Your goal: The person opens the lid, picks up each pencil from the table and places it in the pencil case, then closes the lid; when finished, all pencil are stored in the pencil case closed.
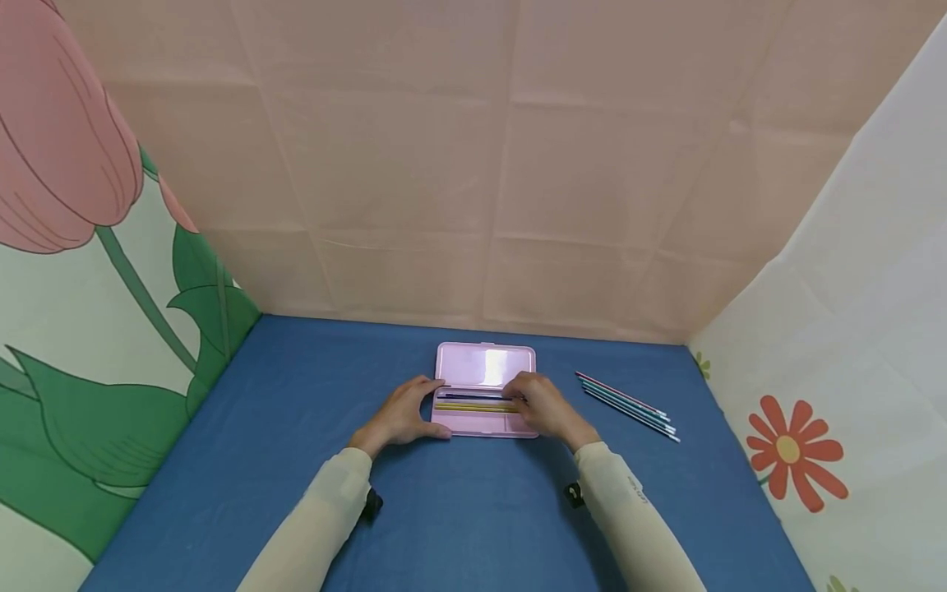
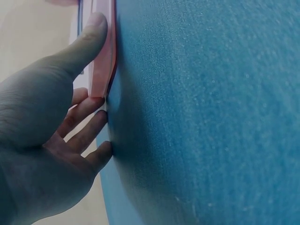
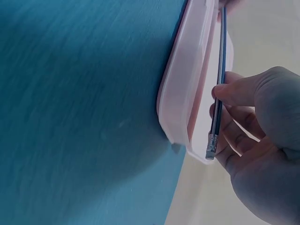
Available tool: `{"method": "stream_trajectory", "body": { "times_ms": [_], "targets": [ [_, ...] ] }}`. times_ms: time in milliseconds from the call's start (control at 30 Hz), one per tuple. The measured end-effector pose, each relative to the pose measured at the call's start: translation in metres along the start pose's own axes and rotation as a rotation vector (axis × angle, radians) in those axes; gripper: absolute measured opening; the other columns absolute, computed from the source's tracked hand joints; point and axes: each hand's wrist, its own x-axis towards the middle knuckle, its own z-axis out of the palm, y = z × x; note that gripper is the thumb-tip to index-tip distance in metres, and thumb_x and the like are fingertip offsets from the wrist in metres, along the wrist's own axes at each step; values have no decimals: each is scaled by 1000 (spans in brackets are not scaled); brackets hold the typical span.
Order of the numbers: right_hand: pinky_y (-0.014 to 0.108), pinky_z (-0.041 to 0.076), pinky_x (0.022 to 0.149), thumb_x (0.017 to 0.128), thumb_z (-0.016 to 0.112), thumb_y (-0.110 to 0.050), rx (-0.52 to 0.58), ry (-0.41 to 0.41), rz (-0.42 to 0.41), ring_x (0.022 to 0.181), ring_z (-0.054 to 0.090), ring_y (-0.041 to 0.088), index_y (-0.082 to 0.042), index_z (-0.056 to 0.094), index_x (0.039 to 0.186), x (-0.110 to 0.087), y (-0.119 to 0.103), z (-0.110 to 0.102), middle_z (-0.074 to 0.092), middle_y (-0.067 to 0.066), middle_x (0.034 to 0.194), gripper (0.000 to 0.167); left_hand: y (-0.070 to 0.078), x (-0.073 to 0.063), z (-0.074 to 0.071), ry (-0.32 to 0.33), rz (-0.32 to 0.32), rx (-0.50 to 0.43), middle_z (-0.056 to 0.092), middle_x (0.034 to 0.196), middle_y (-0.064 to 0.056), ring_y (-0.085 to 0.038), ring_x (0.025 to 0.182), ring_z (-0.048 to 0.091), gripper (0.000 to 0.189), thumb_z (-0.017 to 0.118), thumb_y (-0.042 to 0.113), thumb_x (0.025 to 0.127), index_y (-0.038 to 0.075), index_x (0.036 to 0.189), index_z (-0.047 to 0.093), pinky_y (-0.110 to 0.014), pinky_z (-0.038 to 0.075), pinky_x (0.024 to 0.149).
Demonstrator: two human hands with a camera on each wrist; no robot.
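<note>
A pink pencil case [image 1: 477,425] lies open on the blue cloth, its hinged lid [image 1: 462,364] tipped back. Yellow pencils [image 1: 473,408] lie inside it. My left hand [image 1: 402,413] holds the case's left end, with the thumb on the near side [image 2: 102,70] and the fingers about the end. Between thumb and fingertips my right hand [image 3: 262,122] pinches a dark pencil [image 3: 220,70] near its eraser end, above the right part of the case. In the head view this dark pencil [image 1: 473,397] runs lengthwise behind the yellow ones.
Several pencils [image 1: 629,404], one reddish and others green, lie in a loose, slanted bunch right of the case. Blue cloth [image 1: 459,510] covers the table. A beige sheet [image 1: 473,164] hangs behind, with flower-printed sheets on both sides.
</note>
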Motion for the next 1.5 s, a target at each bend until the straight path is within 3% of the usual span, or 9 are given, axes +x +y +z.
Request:
{"method": "stream_trajectory", "body": {
  "times_ms": [467,667,1067,1500],
  "targets": [
    [50,66,102,102,68,9,4,-29,-20,103,75,28,0,87,118,14,-6,13,82,14,114,26,1,-2,-1,-3,-13,-5,63,156,-15,-39,147,58,97,101,39,86,14,167,56,-66,48,127],
    [51,65,105,103,68,9,24,-51,9,107,76,29,0,86,121,15,-9,16,83,15,117,27,1,-2,1,-7,-22,-4,62,157,-14,-38,147,58,97,101,41,86,16,167,55,-66,48,126],
    [50,65,104,102,70,9,-1,-24,13,104,74,27,-1,86,120,17,-4,23,84,14,115,27,2,-1,0,-2,-12,-14,61,159,-16,-40,150,57,97,101,39,86,14,168,55,-67,46,127],
    [51,65,104,102,77,1,84,-27,49,108,76,26,0,81,128,10,-5,13,83,13,123,26,4,-1,-1,2,-13,-11,63,157,-14,-39,147,58,97,102,39,86,14,167,55,-66,48,127]
  ]
}}
